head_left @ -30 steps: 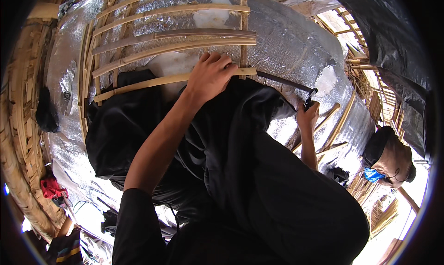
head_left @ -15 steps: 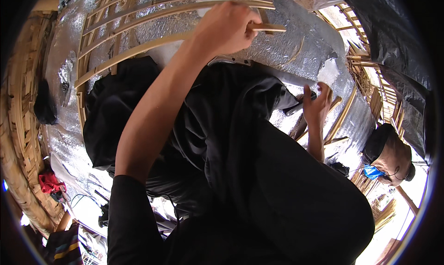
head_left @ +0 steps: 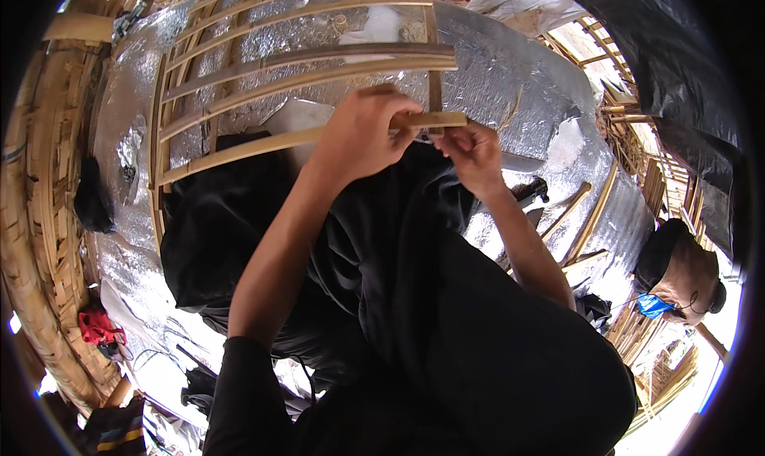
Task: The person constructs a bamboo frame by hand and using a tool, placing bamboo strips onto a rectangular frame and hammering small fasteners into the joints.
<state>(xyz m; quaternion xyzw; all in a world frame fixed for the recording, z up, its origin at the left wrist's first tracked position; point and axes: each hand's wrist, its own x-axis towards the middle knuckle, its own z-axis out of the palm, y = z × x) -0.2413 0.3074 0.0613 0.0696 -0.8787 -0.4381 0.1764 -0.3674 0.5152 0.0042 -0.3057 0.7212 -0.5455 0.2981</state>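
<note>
A lattice frame of bamboo slats [head_left: 319, 68] lies across my lap and the ground ahead. My left hand [head_left: 360, 133] is closed around the nearest bamboo slat [head_left: 259, 145], close to its right end. Just below that end, my right hand [head_left: 478, 160] has its thumb and fingers drawn together in a pinch. What they hold, if anything, is too small to make out. An upright crosspiece [head_left: 434, 90] runs behind the slats and meets the nearest one between my two hands.
Silvery foil sheeting [head_left: 510, 82] covers the ground. Loose bamboo strips [head_left: 591, 217] lie to the right, beyond my knee. A person [head_left: 687, 273] in a dark cap is at the far right. A woven bamboo wall [head_left: 52, 177] rises on the left, near a red cloth [head_left: 97, 326].
My right hand has come up and left from beside the loose strips to the slat's end. My left hand, still on the slat, has come lower and nearer, along with the frame.
</note>
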